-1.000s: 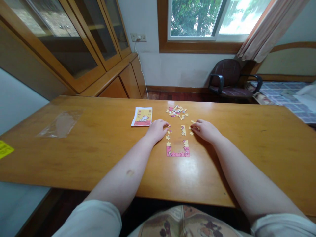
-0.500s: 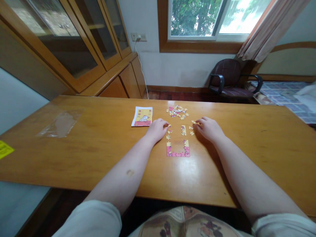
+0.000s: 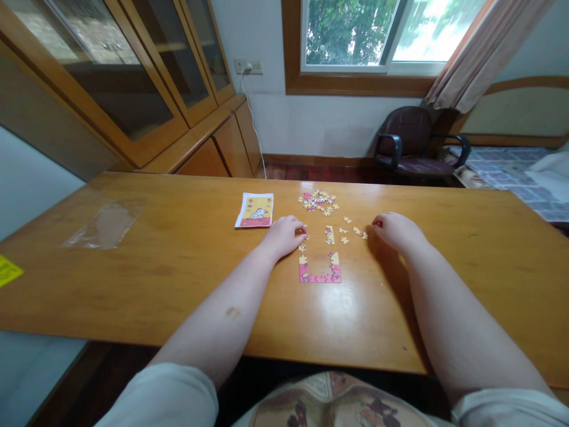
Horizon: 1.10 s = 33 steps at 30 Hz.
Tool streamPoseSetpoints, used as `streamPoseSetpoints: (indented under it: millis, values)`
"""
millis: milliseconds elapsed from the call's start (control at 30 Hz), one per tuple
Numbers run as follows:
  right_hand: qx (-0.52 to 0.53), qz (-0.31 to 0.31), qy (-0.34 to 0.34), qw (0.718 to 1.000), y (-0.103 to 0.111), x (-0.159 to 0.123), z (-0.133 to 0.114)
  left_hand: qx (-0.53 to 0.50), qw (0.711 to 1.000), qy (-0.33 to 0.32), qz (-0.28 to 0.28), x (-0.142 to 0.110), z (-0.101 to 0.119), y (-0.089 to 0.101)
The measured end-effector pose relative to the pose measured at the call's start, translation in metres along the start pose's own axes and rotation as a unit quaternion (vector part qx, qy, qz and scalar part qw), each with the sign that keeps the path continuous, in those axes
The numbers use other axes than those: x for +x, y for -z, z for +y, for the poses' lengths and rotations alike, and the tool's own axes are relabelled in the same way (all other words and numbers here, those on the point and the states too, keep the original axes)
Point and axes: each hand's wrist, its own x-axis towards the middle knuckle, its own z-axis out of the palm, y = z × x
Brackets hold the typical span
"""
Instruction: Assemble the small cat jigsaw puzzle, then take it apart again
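My left hand (image 3: 287, 235) rests at the left side of the puzzle, its fingers pinched down over a small yellow jigsaw piece, which they mostly cover. Below it runs a broken column of loose pieces (image 3: 303, 247). The joined pink-and-yellow border (image 3: 320, 278) forms a U nearer to me. A short joined strip (image 3: 329, 235) lies above its right arm. My right hand (image 3: 397, 230) hovers to the right with fingers curled together; what they hold, if anything, is hidden. Just left of it lie a few linked pieces (image 3: 360, 233) and several single yellow pieces (image 3: 344, 240).
A heap of mixed pieces (image 3: 319, 201) lies farther back on the wooden table (image 3: 200, 279). The picture card (image 3: 255, 211) is left of my left hand, and a clear plastic bag (image 3: 106, 225) lies far left. An office chair (image 3: 409, 139) stands beyond the table.
My right hand has moved right, away from the loose pieces, uncovering the linked ones. My left fingers have shifted slightly toward me over the left column.
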Motion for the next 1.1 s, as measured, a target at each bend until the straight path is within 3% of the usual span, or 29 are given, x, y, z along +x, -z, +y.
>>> streamPoseSetpoints:
  millis: [400, 667, 900, 1100]
  values:
    - [0.031, -0.044, 0.035, 0.998, -0.001, -0.005, -0.011, -0.005, 0.999, -0.03, -0.03, 0.0, 0.001, 0.001]
    - [0.049, -0.065, 0.03, 0.996, -0.005, -0.001, -0.009, 0.009, 0.998, 0.056, 0.038, 0.002, -0.004, 0.001]
    - [0.062, -0.036, 0.027, 0.997, -0.004, -0.003, -0.009, 0.018, 0.998, 0.056, 0.038, 0.002, -0.005, 0.0]
    - [0.205, 0.046, 0.028, 0.977, 0.002, -0.011, -0.027, 0.02, 0.999, 0.04, 0.015, 0.001, -0.001, 0.002]
